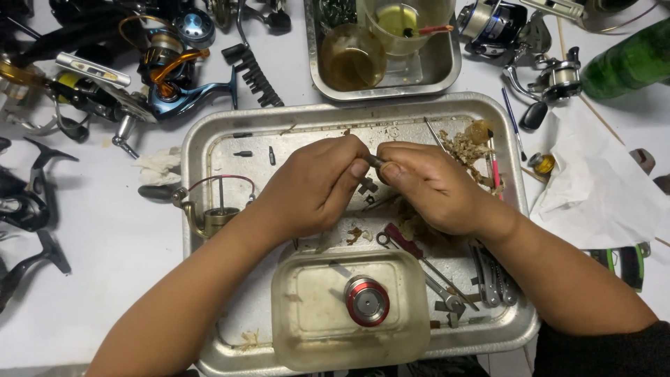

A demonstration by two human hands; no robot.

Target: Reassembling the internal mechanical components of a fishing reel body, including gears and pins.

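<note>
Above the dented, greasy steel tray [209, 143], the left hand [314, 185] and right hand [433, 185] both pinch one small dark metal rod [375, 161] between fingertips; nearer the tray's front edge sits a cloudy plastic tub [293, 335] holding a red-rimmed spool [367, 301]

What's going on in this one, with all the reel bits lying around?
A person holds a small dark metal part between the fingertips of the left hand and right hand, above a large metal tray. In the tray lie tools, tiny screws and a plastic tub holding a red-rimmed spool. Fishing reels lie around on the white table.
</note>
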